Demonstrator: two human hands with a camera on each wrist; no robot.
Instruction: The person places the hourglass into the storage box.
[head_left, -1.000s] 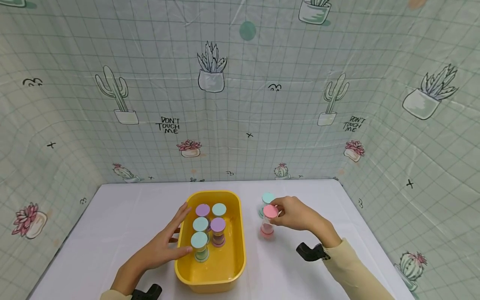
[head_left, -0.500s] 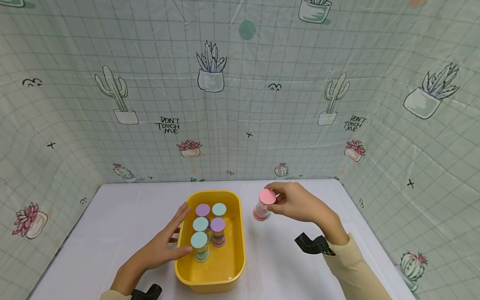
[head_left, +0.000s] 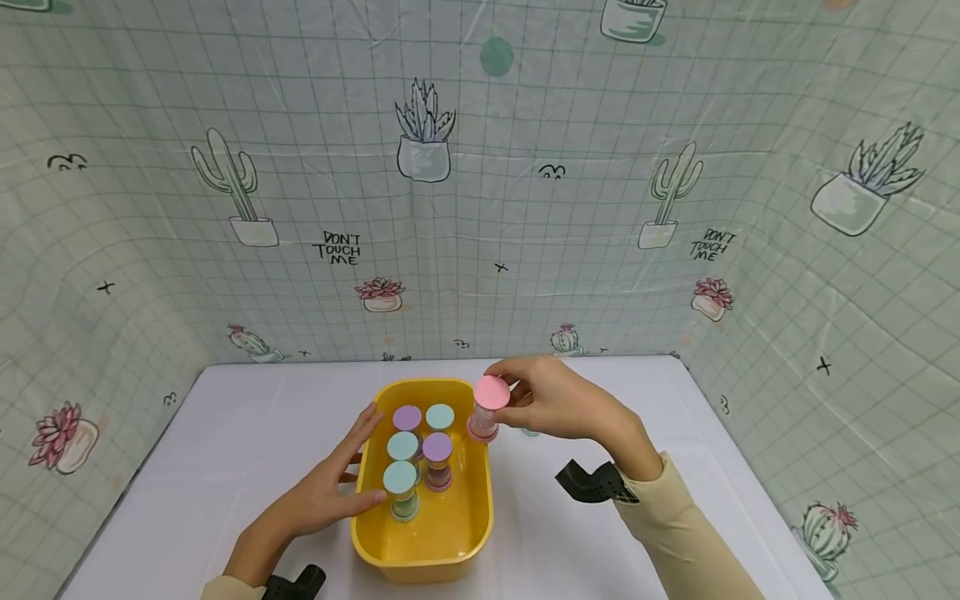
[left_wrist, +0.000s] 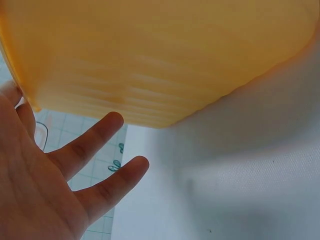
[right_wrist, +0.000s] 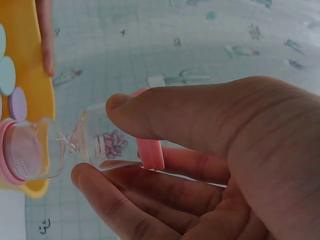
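Note:
My right hand (head_left: 551, 398) pinches a pink-capped hourglass (head_left: 491, 393) between thumb and fingers, over the right rim of a yellow tub (head_left: 486, 500). In the right wrist view the hourglass (right_wrist: 37, 150) shows clear glass with pink sand in the end away from the hand. My left hand (head_left: 322, 492) rests along the tub's left side, fingers spread and thumb at the rim. The left wrist view shows its loose fingers (left_wrist: 120, 185) below the tub wall (left_wrist: 150, 60). Inside the tub stand several upright hourglasses, with teal caps (head_left: 400, 477) and purple caps (head_left: 437, 447).
A teal hourglass (head_left: 530, 432) stands on the white table (head_left: 570, 517) to the right of the tub, mostly hidden behind the right hand. A patterned cloth (head_left: 480, 208) with cactus drawings rises behind and at both sides of the table.
The right hand has lifted the pink hourglass off the table and carried it left to the tub's right rim. The left hand has stayed at the tub.

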